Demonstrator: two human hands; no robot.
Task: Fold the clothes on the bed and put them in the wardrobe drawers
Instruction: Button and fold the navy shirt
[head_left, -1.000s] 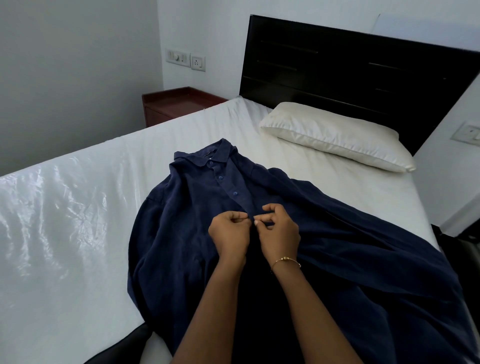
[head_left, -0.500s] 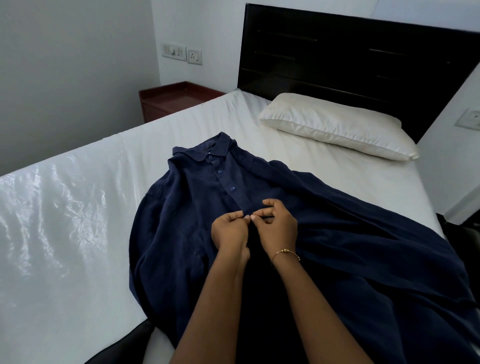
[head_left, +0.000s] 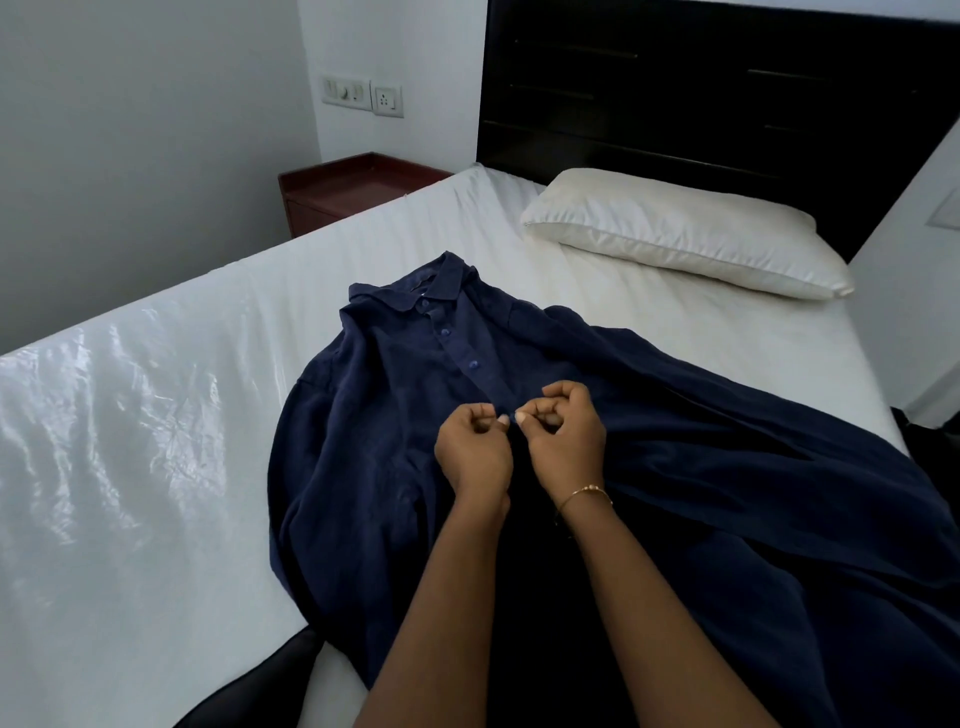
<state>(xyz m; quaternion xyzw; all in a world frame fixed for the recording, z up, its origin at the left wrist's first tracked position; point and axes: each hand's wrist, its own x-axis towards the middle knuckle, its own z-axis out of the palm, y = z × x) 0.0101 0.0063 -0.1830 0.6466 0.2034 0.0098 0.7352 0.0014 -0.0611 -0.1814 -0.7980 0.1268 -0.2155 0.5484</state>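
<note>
Both hands have crept down the placket: left hand (head_left: 474, 451) and right hand (head_left: 563, 434) pinch the soft, limp navy shirt (head_left: 395, 415) beside its next button.

The navy shirt (head_left: 395, 415) runs off the bottom edge (hem unseen), its front partly behind both forearms

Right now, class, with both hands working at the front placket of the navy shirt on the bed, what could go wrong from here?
1. The left hand and right hand pinch the dark navy button-up shirt at its placket; a button may slip or be misaligned.
2. The shirt lies rumpled on the glossy white bedsheet, so folding may trap creases or slide.
</note>
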